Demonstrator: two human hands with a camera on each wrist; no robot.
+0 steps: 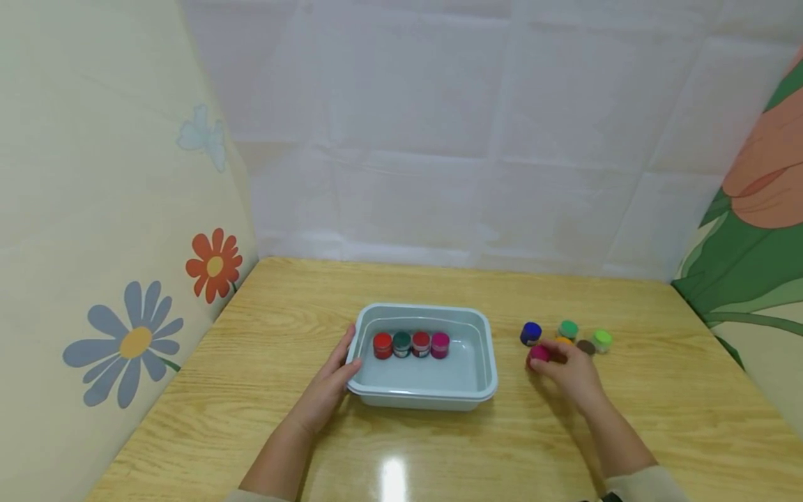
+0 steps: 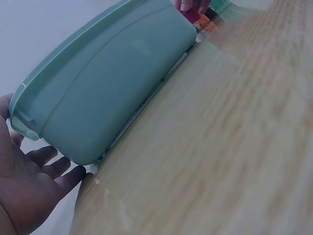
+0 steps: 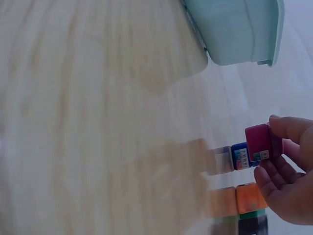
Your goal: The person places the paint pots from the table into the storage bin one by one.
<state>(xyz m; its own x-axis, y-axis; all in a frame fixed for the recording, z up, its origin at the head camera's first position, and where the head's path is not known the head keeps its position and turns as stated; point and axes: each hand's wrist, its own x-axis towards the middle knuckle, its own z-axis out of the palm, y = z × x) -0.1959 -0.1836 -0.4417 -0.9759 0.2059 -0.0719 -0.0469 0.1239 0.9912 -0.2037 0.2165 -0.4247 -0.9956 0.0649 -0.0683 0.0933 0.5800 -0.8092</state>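
A pale blue-green plastic basin (image 1: 426, 383) sits on the table, holding a row of small paint jars: a red jar (image 1: 383, 346), a dark green jar (image 1: 401, 344), another red jar (image 1: 421, 344) and a magenta jar (image 1: 440, 345). My left hand (image 1: 327, 390) grips the basin's left side, thumb over the rim and fingers along the outer wall (image 2: 93, 93). To the right of the basin, my right hand (image 1: 574, 373) pinches a magenta paint jar (image 3: 259, 142) between thumb and fingers, lifted off the table in the right wrist view.
Around the right hand stand a blue jar (image 1: 530, 333), a green jar (image 1: 568, 330), a light green jar (image 1: 601, 340), a dark brown jar (image 1: 586, 347) and a partly hidden orange jar (image 3: 250, 197). A white sheet (image 1: 401, 139) hangs behind the wooden table (image 1: 301, 293).
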